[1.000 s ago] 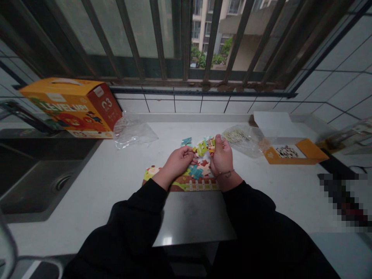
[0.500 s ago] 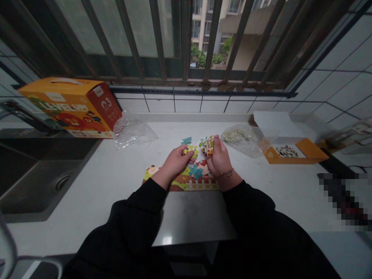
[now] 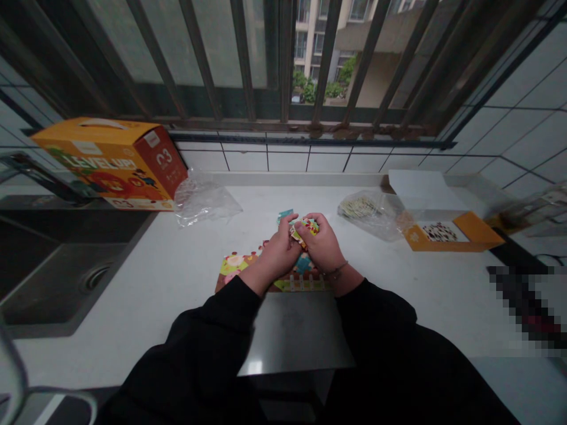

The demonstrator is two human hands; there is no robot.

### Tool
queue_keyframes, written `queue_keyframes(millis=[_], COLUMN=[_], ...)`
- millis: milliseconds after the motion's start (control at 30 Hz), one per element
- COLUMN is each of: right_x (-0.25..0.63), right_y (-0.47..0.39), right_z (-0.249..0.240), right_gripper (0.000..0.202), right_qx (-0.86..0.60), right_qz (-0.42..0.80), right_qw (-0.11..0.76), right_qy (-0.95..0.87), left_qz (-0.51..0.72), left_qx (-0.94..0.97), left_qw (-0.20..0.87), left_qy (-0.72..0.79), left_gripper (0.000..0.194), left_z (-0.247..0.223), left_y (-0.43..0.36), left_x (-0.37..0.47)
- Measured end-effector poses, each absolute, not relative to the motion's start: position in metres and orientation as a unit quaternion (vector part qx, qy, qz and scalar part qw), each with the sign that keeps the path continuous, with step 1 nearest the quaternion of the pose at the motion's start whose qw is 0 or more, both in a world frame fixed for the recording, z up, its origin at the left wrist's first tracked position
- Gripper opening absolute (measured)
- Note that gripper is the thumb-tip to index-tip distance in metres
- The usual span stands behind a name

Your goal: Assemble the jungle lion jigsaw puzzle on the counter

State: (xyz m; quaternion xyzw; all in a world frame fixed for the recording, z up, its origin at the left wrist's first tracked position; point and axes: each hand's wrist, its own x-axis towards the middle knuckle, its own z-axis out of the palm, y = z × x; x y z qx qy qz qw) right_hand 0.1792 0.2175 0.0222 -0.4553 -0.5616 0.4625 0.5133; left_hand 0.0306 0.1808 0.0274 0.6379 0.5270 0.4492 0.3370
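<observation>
Together, our two hands close on one stack (image 3: 307,226), its pieces too bunched to count: the left hand (image 3: 280,251) cupped around it, the right hand (image 3: 325,242) clamping it under the thumb. It sits above one puzzle (image 3: 234,263) on the counter (image 3: 443,295), with teal pieces (image 3: 286,213) just beyond. Toward the back edge we see two bags, the left bag (image 3: 206,203) crumpled, the right bag (image 3: 392,224) holding pale bits (image 3: 361,206), and two boxes: a carton (image 3: 104,168) near the left corner, an open box (image 3: 478,231) with dark-speckled contents (image 3: 439,231) nearer the right.
</observation>
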Motion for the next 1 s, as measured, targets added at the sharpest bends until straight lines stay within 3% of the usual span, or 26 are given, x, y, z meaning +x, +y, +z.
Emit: queue_keyframes(millis=[100,200,300,367,467,600,867,1000], right_x=[0.181,0.183,0.185,0.185,0.185,0.184,0.184,0.181], right_y=[0.218,0.218,0.218,0.22,0.223,0.223,0.224,0.226], right_z=[0.025,0.029,0.029,0.026,0.02,0.015,0.018,0.016], right_gripper=[0.05,0.051,0.049,0.047,0.044,0.045,0.058,0.058], right_qx=[-0.491,-0.509,-0.515,-0.506,-0.481,-0.479,-0.5,-0.474], right_qz=[0.417,0.394,0.363,0.333,0.31,0.346,0.419,0.494], right_qw=[0.52,0.54,0.544,0.518,0.455,0.41,0.472,0.488], right_qy=[-0.56,-0.542,-0.555,-0.604,-0.682,-0.695,-0.593,-0.541], left_qz=[0.445,0.448,0.393,0.336,0.291,0.392,0.544,0.598], left_qx=[0.616,0.653,0.72,0.744,0.753,0.697,0.482,0.447], left_qw=[0.335,0.243,0.127,0.107,0.125,0.165,0.341,0.386], left_qy=[0.556,0.56,0.557,0.568,0.576,0.577,0.596,0.541], left_gripper=[0.053,0.036,0.039,0.041,0.043,0.031,0.024,0.044], left_z=[0.026,0.025,0.021,0.015,0.008,0.007,0.015,0.019], left_y=[0.185,0.192,0.201,0.208,0.216,0.22,0.212,0.21], left_x=[0.024,0.014,0.005,0.0,-0.004,-0.007,-0.007,-0.001])
